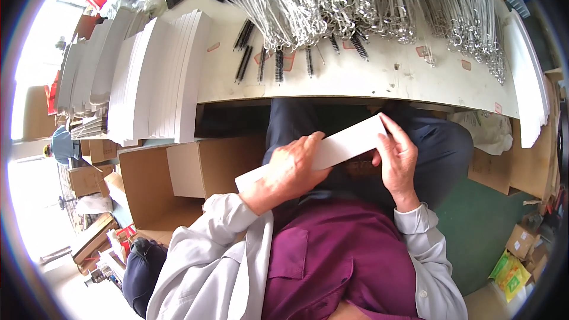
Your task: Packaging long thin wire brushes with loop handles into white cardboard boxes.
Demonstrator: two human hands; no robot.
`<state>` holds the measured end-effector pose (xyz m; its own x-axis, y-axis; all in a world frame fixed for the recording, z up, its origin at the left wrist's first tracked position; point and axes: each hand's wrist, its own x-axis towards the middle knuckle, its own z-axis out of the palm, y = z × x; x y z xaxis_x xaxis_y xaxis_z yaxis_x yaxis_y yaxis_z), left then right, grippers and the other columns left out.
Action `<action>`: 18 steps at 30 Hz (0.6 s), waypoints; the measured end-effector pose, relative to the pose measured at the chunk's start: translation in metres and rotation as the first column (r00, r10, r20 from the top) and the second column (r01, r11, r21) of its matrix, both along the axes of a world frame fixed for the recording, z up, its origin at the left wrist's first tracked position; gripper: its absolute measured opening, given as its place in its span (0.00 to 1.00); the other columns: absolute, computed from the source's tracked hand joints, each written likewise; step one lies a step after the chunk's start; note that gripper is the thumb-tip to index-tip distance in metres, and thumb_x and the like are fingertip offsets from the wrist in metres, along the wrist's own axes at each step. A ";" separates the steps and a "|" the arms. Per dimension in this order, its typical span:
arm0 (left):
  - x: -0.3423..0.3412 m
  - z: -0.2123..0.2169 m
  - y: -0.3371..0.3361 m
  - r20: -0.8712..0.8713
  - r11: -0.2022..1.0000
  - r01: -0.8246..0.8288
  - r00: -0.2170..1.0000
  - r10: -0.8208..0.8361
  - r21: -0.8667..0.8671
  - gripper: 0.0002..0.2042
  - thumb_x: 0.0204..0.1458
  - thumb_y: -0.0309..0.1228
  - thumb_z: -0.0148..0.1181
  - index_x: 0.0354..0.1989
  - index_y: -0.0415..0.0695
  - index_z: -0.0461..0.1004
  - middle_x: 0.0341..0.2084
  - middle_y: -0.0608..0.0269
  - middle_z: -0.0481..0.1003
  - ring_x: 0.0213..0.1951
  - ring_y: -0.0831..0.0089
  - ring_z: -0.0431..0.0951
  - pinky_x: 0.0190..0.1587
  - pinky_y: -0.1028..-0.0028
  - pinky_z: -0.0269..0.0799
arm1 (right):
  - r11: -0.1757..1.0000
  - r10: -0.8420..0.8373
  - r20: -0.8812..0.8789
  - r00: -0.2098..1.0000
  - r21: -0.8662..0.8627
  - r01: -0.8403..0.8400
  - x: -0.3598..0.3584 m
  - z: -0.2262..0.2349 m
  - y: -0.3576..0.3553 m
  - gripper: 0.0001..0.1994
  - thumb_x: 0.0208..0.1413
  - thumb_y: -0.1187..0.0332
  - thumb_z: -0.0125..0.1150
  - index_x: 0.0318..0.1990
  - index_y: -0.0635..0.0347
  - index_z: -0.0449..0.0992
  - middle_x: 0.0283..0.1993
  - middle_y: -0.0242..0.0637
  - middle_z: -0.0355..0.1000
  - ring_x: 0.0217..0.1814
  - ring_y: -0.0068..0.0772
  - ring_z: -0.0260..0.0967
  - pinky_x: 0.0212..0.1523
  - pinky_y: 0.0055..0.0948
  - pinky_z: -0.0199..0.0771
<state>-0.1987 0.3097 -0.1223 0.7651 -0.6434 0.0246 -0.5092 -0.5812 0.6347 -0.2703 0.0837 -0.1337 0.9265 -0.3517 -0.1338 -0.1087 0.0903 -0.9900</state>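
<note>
Left to right. At far left we've got stacked white flat card pieces (pixel 186 77) on the cream-topped counter (pixel 379 80); can't tell if they're folded cartons. Below them, under the counter's front edge, sits an open brown cardboard box (pixel 148 184), a pale panel inside.

Next, our left hand (pixel 290 166): forearm in from lower left, back of the hand up, fingers closed round the slim white rectangular carton (pixel 349 144), nearer its lower-left end. Fingertips over the far long edge, thumb along the near one.

Carton is in the air over our lap, short of the counter. Long axis runs lower left to upper right. Behind it on the counter: short black-bristled brushes (pixel 279 66) lying loose, then a thick spread of silver wire stems with looped ends (pixel 320 12).

Key relation: the carton's upper-right end lies just left of our right hand (pixel 398 163), so that hand is nearer that end; the left has the body. Right forearm rises from below, wrist near vertical. Index reaches to the far corner, thumb at the end's near side, other fingers curled. Pinching or just resting there, we can't tell.

Far right: white sheets (pixel 526 77) against the counter's right edge, translucent plastic bag (pixel 489 133) below.
</note>
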 end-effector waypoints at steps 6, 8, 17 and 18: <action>0.032 0.045 0.011 0.111 0.993 0.049 0.992 -0.062 0.110 0.28 0.40 0.31 0.77 0.52 0.40 0.73 0.35 0.51 0.79 0.38 0.51 0.82 0.41 0.57 0.79 | 0.997 -0.063 0.060 0.996 -0.050 0.066 0.025 0.013 -0.031 0.20 0.69 0.66 0.60 0.63 0.67 0.73 0.31 0.29 0.76 0.23 0.12 0.64 0.25 0.16 0.65; 0.042 0.053 0.015 0.210 0.997 0.005 0.977 -0.021 0.076 0.27 0.39 0.31 0.78 0.50 0.41 0.73 0.35 0.52 0.79 0.38 0.51 0.82 0.41 0.57 0.79 | 0.995 -0.060 0.088 0.994 -0.072 0.067 0.032 0.021 -0.032 0.19 0.69 0.65 0.60 0.62 0.67 0.74 0.33 0.31 0.78 0.24 0.13 0.64 0.25 0.17 0.66; 0.103 0.083 0.046 0.337 0.804 -0.595 0.762 0.553 0.027 0.27 0.51 0.42 0.72 0.51 0.34 0.72 0.35 0.39 0.81 0.40 0.42 0.82 0.43 0.54 0.78 | 0.954 -0.109 0.148 0.983 -0.263 0.145 0.034 0.019 -0.064 0.13 0.67 0.69 0.63 0.52 0.68 0.80 0.39 0.38 0.82 0.31 0.15 0.71 0.32 0.19 0.74; 0.112 0.088 0.047 0.286 0.764 -0.639 0.752 0.594 0.093 0.28 0.52 0.44 0.70 0.52 0.33 0.72 0.35 0.37 0.81 0.41 0.42 0.82 0.43 0.54 0.77 | 0.934 -0.121 0.162 0.979 -0.314 0.168 0.035 0.018 -0.069 0.12 0.67 0.69 0.63 0.52 0.68 0.80 0.39 0.37 0.82 0.31 0.15 0.72 0.32 0.19 0.74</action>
